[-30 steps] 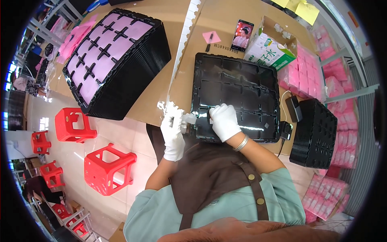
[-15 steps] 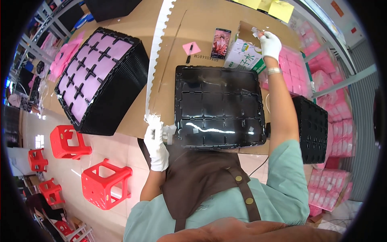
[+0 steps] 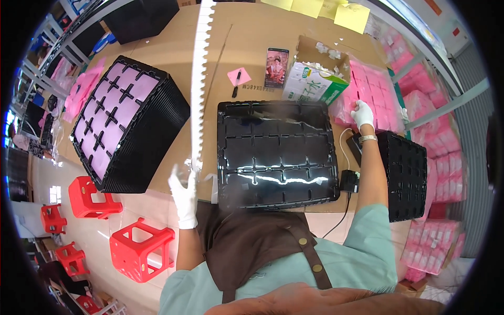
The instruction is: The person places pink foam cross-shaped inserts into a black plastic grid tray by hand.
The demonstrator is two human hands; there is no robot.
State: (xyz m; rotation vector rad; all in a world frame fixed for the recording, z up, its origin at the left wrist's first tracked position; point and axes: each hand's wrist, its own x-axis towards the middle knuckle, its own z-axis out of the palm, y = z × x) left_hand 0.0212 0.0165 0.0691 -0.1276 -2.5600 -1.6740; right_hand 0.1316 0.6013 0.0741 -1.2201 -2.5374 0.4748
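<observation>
My left hand (image 3: 184, 202), in a white glove, has its fingers apart beside the lower end of a long white strip with a toothed edge (image 3: 197, 94). Nothing shows in its grasp. My right hand (image 3: 363, 115), also gloved, is closed with curled fingers over pink packs in clear film (image 3: 382, 86); what it holds, if anything, is hidden. Between my hands a glossy black moulded tray (image 3: 275, 147) lies on the cardboard-covered table, small pale pieces on its near part. Behind it stands an open carton (image 3: 315, 84) with crumpled white scraps.
Left stands a tall stack of black trays with lilac sheets (image 3: 118, 110). Beyond the middle tray lie a phone (image 3: 276, 67), pink note (image 3: 240, 77) and black pen (image 3: 236, 85). A black adapter (image 3: 349, 181) and another black tray (image 3: 407, 176) are right. Red stools (image 3: 142, 249) stand on the floor.
My right hand has moved from the carton's opening down toward me, over the pink packs. My left hand has opened and shifted slightly left. The whole view has shifted a little.
</observation>
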